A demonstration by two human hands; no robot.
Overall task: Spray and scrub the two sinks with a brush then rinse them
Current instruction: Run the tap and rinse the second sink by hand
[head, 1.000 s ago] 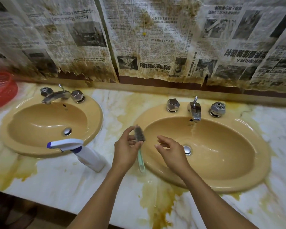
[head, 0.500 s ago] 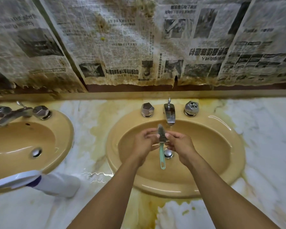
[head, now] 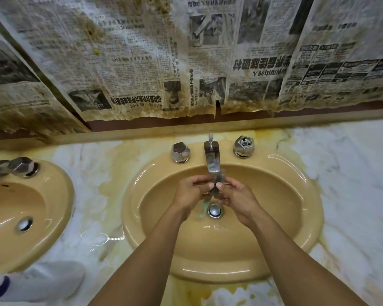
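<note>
Even, warm indoor light with soft shadows. White glare streaks lie on the right sink (head: 274, 228) rim. Wide-angle view bends the edges; the spray bottle (head: 38, 281) at lower left blurs.

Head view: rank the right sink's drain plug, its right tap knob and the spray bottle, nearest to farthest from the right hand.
1. Drain plug, just beside the right hand.
2. Right tap knob, back rim.
3. Spray bottle, far left.

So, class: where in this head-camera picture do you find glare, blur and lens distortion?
Head view: glare streaks on the right sink rim and the counter; the spray bottle at lower left and the brush under the faucet are blurred; the wide-angle lens bows the backsplash ledge.
</note>
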